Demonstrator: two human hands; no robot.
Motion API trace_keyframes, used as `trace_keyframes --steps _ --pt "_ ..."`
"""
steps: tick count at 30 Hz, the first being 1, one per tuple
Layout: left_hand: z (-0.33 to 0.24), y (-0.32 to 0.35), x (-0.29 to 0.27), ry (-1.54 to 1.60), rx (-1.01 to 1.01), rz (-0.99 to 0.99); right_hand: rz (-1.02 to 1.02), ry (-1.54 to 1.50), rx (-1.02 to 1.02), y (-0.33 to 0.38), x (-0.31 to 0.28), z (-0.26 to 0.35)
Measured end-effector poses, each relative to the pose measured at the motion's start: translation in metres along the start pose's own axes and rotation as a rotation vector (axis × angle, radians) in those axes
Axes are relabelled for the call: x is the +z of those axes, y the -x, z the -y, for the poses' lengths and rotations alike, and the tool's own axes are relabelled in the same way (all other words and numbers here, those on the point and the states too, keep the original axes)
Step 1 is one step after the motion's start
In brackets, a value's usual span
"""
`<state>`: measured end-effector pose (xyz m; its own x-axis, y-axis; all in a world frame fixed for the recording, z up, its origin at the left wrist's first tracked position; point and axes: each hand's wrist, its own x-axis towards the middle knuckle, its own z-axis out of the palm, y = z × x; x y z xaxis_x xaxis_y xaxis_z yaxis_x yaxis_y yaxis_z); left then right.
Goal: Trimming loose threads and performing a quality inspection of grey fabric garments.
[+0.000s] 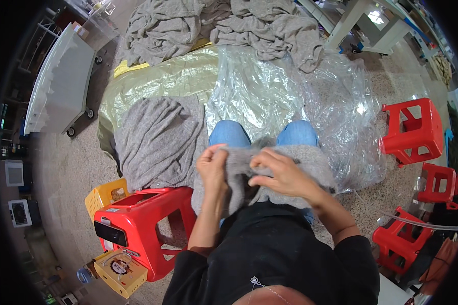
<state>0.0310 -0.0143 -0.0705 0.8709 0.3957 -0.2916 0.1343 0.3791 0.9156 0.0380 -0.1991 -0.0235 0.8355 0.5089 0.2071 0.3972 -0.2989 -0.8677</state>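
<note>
A soft, fuzzy grey knitted garment [310, 162] lies bunched across the lap of the seated person, draped over both knees of the blue jeans [230, 133] and rumpled into thick folds. Its surface looks woolly and matte, a pale heather grey, with a darker hollow showing where the fabric is drawn together between the hands. The left hand [212, 170] is closed on a pinch of the knit near the garment's left edge, fingers curled tightly round the cloth. The right hand [276, 172] grips the bunched middle of the same garment, fingers bent over a fold and thumb tucked under it.

On the speckled stone floor [71, 168] ahead of the knees a crinkled sheet of clear plastic film [290, 96] is spread, with a yellowish plastic sheet [163, 81] beside it to the left. A second folded grey knit [158, 142] rests on the yellowish sheet's near edge, just left of the left knee. A heap of more grey knitwear [224, 25] lies at the sheets' far edge. A red plastic stool [142, 229] stands just left of the person, and further red plastic stools [412, 132] stand to the right.
</note>
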Motion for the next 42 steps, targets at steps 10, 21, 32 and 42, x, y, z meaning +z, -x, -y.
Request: trace_keyframes --steps 10,21,32,42 --pt "-0.048 0.011 -0.024 0.331 -0.393 0.303 -0.149 0.177 0.372 0.04 -0.066 -0.012" --pt "-0.039 0.036 0.006 0.093 -0.208 0.368 -0.364 0.262 -0.431 0.01 0.004 0.029" --pt "-0.033 0.042 0.006 0.055 -0.058 0.422 -0.368 0.359 -0.327 0.005 0.014 0.022" --pt "-0.028 0.041 0.0 -0.26 0.303 0.506 0.144 0.001 -0.087 -0.01 -0.019 0.012"
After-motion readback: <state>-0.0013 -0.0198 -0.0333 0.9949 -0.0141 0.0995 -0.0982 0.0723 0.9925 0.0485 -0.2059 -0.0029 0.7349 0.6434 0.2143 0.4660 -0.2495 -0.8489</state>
